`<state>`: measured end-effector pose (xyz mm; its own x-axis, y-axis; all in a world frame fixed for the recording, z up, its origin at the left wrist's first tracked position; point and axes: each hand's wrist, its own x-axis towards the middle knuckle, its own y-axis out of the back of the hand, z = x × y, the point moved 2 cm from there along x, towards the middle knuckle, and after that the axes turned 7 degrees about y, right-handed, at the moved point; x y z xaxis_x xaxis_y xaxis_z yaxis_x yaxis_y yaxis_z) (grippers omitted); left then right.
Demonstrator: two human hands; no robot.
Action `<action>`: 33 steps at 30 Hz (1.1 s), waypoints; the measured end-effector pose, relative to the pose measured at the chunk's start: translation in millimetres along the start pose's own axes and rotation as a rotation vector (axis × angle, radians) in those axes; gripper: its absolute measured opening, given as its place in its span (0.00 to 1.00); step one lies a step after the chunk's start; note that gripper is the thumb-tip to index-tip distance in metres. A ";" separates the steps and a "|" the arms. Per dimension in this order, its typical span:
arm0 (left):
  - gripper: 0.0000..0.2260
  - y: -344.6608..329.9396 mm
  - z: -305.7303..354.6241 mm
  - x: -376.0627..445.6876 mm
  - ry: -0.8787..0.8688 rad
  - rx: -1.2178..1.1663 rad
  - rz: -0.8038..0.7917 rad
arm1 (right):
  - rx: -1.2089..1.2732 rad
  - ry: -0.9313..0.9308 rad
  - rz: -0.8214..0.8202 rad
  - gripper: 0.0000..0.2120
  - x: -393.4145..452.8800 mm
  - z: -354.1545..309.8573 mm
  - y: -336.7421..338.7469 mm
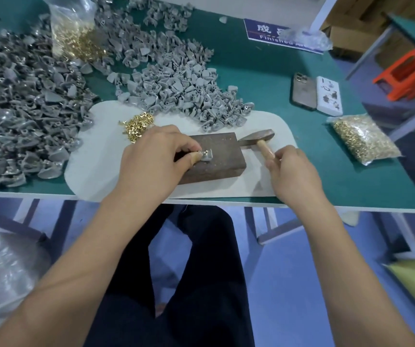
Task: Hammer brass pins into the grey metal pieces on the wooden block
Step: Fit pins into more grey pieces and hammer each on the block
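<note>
My left hand (155,156) lies over the near left part of the wooden block (216,156), its grip pinching a small grey metal piece (207,154) between bandaged thumb and fingertips. The piece sits on the block's top face, just right of my thumb tip and touching it, roughly at the middle of the block. Whether a pin already stands in it I cannot tell; something small and shiny shows at its left edge.

My right hand (292,169) is off the right end of the block, its grip curled round the wooden handle of the hammer (260,142). The hammer's head rests on the white mat (96,156) just beyond the block's far right corner, touching or nearly touching it, well apart from the piece under my left fingers.

The block lies slantwise on the mat, which is spread on the green worktop (264,78). A small heap of loose brass pins (137,126) lies on the mat beyond my left hand, near the block's far left corner. Behind it a mound of grey metal pieces (183,88) spills onto the mat's far edge, and a larger mass of grey parts (23,116) covers the left of the worktop. A clear bag of brass pins (74,28) stands among them at the back; another bag of pins (364,140) lies flat on the right. Two phones (316,95) lie face down side by side beyond the hammer.
</note>
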<state>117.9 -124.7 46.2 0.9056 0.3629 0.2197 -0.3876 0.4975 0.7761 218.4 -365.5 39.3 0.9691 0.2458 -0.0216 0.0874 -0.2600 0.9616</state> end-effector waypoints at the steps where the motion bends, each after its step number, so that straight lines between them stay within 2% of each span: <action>1: 0.03 0.1 0.2 -0.2 0.000 0.000 0.001 | 0.027 0.018 0.024 0.12 0.1 2.2 5.3; 3: 0.03 0.9 0.0 0.6 0.002 -0.009 0.004 | 0.146 0.075 0.078 0.11 -2.4 3.4 18.1; 5: 0.04 2.7 -0.4 2.4 0.002 -0.019 0.003 | 0.391 0.145 0.107 0.09 -10.8 -5.1 31.2; 7: 0.04 3.8 0.4 3.9 -0.010 -0.022 -0.005 | 0.545 0.221 0.061 0.10 -22.9 -19.9 39.7; 9: 0.04 4.3 1.3 4.4 -0.023 -0.022 -0.008 | 0.457 0.308 -0.010 0.14 -36.1 -32.5 38.4; 12: 0.04 3.4 0.1 4.2 -0.031 -0.030 -0.003 | 0.377 0.324 -0.045 0.18 -48.7 -44.2 33.5; 15: 0.04 2.8 -0.5 3.6 -0.038 -0.033 0.010 | 0.287 0.351 -0.005 0.19 -53.0 -50.7 35.8; 18: 0.04 2.1 -0.3 3.4 -0.039 -0.031 0.015 | 0.300 0.349 0.062 0.20 -56.0 -57.3 36.2; 22: 0.04 1.4 -1.3 3.6 -0.032 -0.046 0.019 | 0.235 0.342 -0.045 0.20 -59.7 -64.4 31.5; 27: 0.04 0.5 -1.9 3.7 -0.035 -0.065 0.024 | 0.273 0.335 0.114 0.21 -57.4 -63.3 41.7; 31: 0.04 0.9 -1.6 4.5 -0.041 -0.058 0.020 | 0.174 0.347 -0.026 0.20 -60.8 -65.8 34.8; 33: 0.03 0.8 -2.4 5.4 -0.040 -0.060 0.013 | 0.185 0.343 0.055 0.21 -57.7 -62.3 42.5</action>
<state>122.1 -120.6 46.6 0.9061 0.3386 0.2537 -0.4079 0.5400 0.7362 151.8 -332.6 98.5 0.8431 0.5161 0.1513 0.1079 -0.4379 0.8925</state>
